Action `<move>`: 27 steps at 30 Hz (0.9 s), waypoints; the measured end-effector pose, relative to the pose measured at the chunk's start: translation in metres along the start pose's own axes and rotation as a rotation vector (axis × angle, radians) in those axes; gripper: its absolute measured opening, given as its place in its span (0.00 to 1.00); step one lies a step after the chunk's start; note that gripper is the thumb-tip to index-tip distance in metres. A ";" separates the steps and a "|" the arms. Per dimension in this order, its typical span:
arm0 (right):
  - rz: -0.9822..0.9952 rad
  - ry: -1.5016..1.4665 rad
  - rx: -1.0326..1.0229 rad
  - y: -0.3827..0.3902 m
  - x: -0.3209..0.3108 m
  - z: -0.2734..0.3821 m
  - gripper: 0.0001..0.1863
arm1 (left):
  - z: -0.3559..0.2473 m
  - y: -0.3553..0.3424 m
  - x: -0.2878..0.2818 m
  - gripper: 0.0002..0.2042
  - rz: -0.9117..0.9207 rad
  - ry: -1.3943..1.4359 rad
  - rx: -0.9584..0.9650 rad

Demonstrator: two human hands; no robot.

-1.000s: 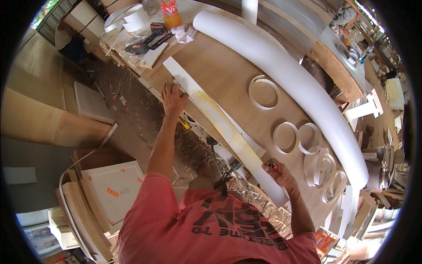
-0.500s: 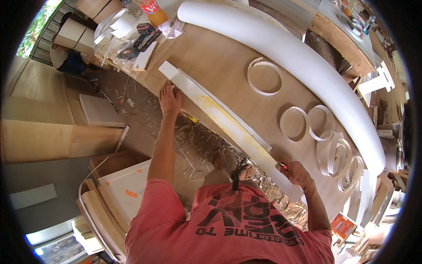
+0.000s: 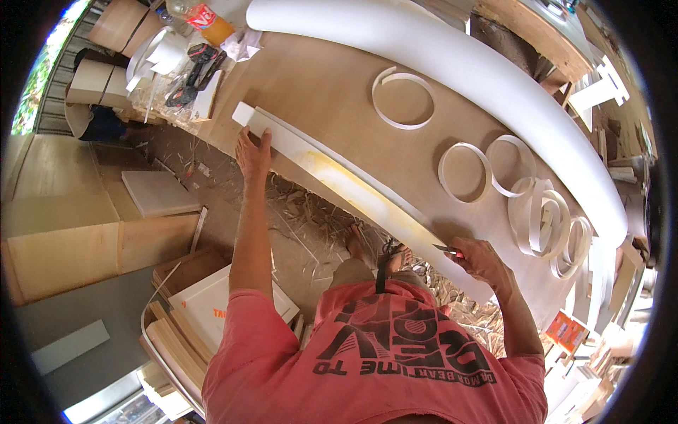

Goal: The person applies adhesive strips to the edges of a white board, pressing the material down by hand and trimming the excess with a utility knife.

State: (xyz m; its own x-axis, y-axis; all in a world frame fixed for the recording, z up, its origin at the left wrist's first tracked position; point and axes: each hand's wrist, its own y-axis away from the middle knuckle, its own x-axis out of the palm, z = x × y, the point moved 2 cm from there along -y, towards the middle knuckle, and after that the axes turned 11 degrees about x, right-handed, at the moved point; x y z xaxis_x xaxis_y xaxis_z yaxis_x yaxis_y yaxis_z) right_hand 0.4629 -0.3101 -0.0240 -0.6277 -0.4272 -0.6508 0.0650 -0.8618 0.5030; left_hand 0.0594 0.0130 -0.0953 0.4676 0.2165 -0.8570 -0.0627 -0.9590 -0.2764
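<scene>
A long white board (image 3: pixel 282 145), smeared with yellow along its middle, lies along the near edge of the brown worktable. My left hand (image 3: pixel 254 154) grips its near edge close to the far left end, thumb and fingers against the board. In my right hand (image 3: pixel 484 261) is a utility knife (image 3: pixel 458 253) with a red handle. Its dark blade points left, over the board's right end. Beneath or behind the white board runs a second thin white strip (image 3: pixel 353 177), partly hidden.
A long white curved panel (image 3: pixel 452 60) spans the table's far side. Several pale strip rings (image 3: pixel 464 172) lie on the brown tabletop (image 3: pixel 325 92). At the left end stand a cordless drill (image 3: pixel 196 71) and an orange drink bottle (image 3: pixel 205 22). Scraps litter the floor.
The knife's blade now shows clearly over the board's right end. My left hand stays near the far left end, its grip slightly shifted. The whole view has shifted a little.
</scene>
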 end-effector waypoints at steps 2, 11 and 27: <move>-0.008 0.011 -0.020 -0.002 -0.001 0.001 0.11 | -0.012 -0.004 -0.003 0.30 0.014 -0.069 -0.023; 0.008 -0.012 0.009 -0.003 -0.002 0.004 0.11 | -0.147 0.066 0.009 0.13 0.241 0.275 0.634; -0.044 -0.010 -0.119 -0.006 0.004 0.010 0.11 | -0.211 0.147 0.004 0.15 0.417 -0.020 0.934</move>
State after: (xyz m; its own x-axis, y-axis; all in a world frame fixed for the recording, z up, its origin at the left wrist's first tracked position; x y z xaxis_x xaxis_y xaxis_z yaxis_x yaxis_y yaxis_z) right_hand 0.4521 -0.3039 -0.0238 -0.6396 -0.3862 -0.6647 0.1286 -0.9062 0.4028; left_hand 0.2378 -0.1658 -0.0477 0.2372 -0.0913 -0.9672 -0.8832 -0.4350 -0.1755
